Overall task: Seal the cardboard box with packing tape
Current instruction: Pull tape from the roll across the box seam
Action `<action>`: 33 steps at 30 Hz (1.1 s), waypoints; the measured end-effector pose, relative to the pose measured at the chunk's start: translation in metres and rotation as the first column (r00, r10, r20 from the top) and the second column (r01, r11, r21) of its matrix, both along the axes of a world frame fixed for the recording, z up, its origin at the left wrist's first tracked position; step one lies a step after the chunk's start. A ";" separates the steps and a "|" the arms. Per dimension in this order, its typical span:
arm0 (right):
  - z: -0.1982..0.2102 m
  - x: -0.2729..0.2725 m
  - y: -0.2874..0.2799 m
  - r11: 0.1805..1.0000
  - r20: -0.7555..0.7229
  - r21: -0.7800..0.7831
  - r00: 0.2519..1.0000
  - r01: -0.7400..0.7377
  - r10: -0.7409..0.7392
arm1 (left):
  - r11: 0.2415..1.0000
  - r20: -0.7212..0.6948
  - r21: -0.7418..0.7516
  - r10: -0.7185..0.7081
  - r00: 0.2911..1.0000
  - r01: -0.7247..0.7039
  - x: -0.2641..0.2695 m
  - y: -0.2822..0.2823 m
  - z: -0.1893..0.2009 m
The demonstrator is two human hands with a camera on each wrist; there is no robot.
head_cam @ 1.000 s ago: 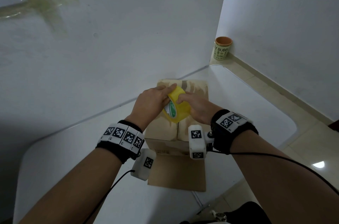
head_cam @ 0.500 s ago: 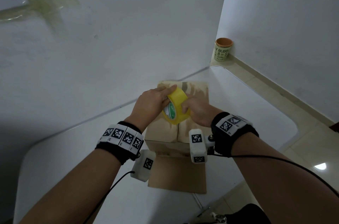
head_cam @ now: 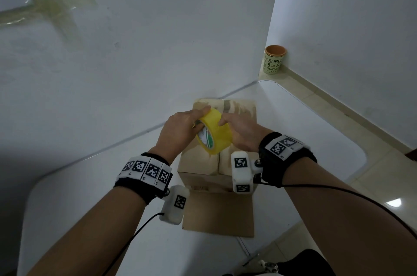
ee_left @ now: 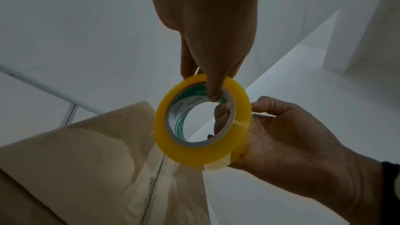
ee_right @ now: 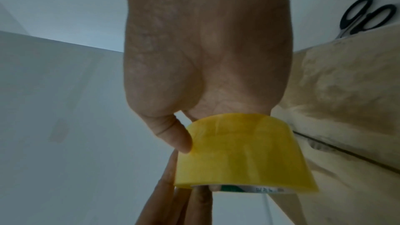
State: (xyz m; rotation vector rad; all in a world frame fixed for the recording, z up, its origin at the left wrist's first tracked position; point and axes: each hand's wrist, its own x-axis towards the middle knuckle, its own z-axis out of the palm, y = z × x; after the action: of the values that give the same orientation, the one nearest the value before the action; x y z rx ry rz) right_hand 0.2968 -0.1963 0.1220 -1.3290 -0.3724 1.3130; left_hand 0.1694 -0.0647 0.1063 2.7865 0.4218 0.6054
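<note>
A brown cardboard box (head_cam: 203, 160) stands on the white table (head_cam: 90, 219), its top flaps closed along a centre seam (ee_left: 154, 182). Just above the box both hands hold a yellow roll of packing tape (head_cam: 215, 134) upright. My left hand (head_cam: 180, 131) pinches the roll's rim, thumb on the inner core (ee_left: 213, 91) and fingers behind. My right hand (head_cam: 242, 132) grips the roll from the right, fingers through the core (ee_left: 223, 117) and thumb on the outer face (ee_right: 179, 136). A loose tape end (ee_left: 216, 165) shows at the roll's lower edge.
A flat piece of cardboard (head_cam: 218, 212) lies under the box's near side. Black-handled scissors (ee_right: 365, 18) lie on the table beyond the box. A paper cup (head_cam: 274, 59) stands on the floor in the wall corner. Old tape strips (head_cam: 52, 7) cross the wall.
Both hands have turned the roll slightly between them over the box. The box has stayed where it was.
</note>
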 end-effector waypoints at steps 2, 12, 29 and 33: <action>0.000 -0.002 0.002 1.000 0.022 -0.016 1.000 0.023 -0.023 | 1.000 0.020 0.020 -0.012 1.000 0.012 0.000 0.001 0.001; 0.001 0.004 -0.005 0.963 0.255 0.026 0.933 -0.270 0.254 | 0.931 0.064 -0.358 0.100 0.993 -0.070 -0.005 0.007 0.000; -0.018 0.004 -0.001 0.995 0.502 -0.021 0.860 -0.093 0.091 | 0.979 -0.003 0.186 -0.079 0.997 0.078 0.004 -0.015 0.012; -0.014 0.005 -0.002 0.987 0.536 -0.083 0.829 -0.136 0.160 | 0.882 -0.192 0.438 -0.095 0.977 0.172 0.003 -0.022 0.026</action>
State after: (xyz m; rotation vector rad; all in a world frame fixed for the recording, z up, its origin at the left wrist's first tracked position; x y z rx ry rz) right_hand 0.3013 -0.1980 0.1078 -1.7319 -0.8596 1.0483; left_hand 0.1723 -0.0864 0.1324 3.2947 0.1210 0.4919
